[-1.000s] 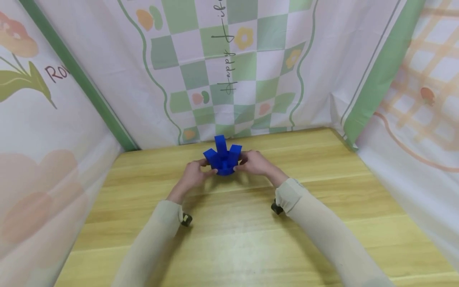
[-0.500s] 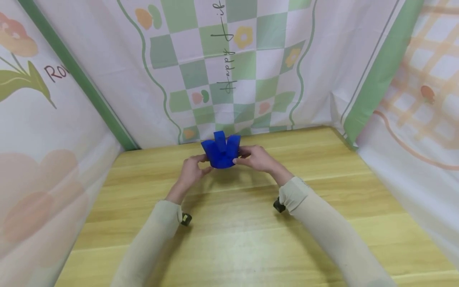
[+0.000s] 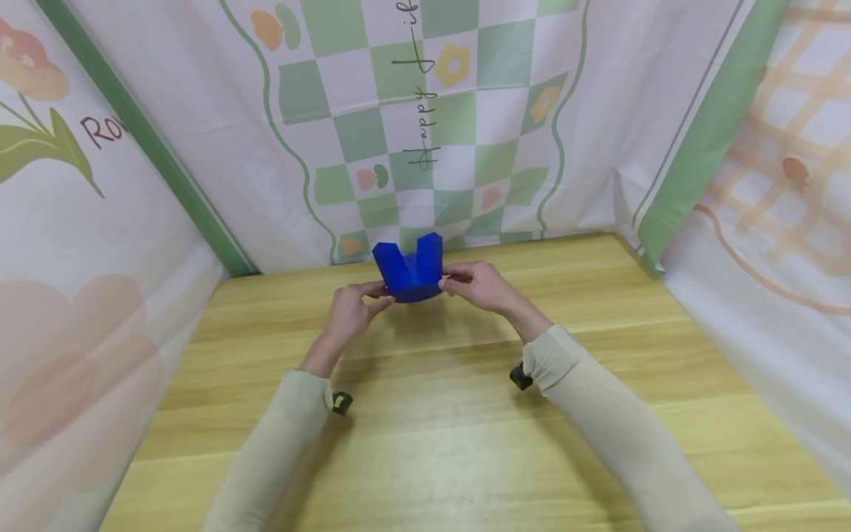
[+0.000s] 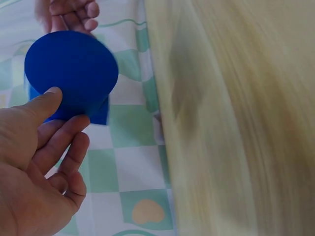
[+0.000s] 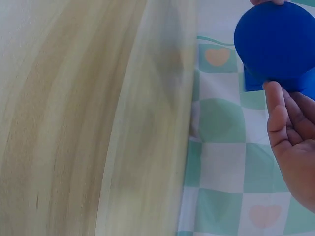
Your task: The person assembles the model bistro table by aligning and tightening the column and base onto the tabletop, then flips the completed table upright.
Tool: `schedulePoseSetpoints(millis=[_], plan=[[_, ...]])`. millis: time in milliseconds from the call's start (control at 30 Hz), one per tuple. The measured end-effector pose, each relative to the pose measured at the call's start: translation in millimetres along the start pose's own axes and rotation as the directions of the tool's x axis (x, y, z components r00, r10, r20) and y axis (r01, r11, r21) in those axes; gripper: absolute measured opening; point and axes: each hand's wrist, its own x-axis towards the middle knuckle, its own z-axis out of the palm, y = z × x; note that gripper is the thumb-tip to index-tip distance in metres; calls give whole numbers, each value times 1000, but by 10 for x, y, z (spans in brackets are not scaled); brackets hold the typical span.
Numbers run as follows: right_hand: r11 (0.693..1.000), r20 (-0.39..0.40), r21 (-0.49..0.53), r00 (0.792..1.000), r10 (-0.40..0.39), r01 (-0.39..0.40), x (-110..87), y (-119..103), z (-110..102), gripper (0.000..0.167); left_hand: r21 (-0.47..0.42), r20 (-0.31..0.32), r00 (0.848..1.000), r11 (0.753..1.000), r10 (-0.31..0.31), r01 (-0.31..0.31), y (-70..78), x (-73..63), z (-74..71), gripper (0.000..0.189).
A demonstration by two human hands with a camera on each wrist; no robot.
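Note:
Near the back of the table, a blue object (image 3: 414, 279) with a flat round base and broad upright prongs is held up between both hands. My left hand (image 3: 349, 316) pinches its left edge between thumb and fingers. My right hand (image 3: 484, 287) pinches the opposite edge. The left wrist view shows the smooth round underside (image 4: 71, 64) facing the camera, the left thumb pressed on its rim. In the right wrist view the round base (image 5: 278, 42) sits above the right hand (image 5: 298, 132). Its inside is largely hidden now.
The wooden table (image 3: 439, 443) stretches out below both arms. Behind it hangs a white and green checked cloth (image 3: 425, 133) close to the back edge. More patterned cloth (image 3: 764, 222) closes the right side, and cloth (image 3: 80, 310) the left. A small black device (image 3: 521, 377) is on the right wrist.
Both hands have raised the blue object off the table and tilted it, so its base now faces more toward me. The prongs look shorter and less of the inside shows.

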Motion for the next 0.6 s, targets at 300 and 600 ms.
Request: schedulePoseSetpoints(millis=[300,600], plan=[[998,38,52,999,29,-31,-52,-8,-43,40,-36,75,995,997,-63,66,20,30,-42,42],[989,22,77,992,123,-124,-32,-82,-87,48,-181,178,971,965,-158,190,71,37,-60,49]])
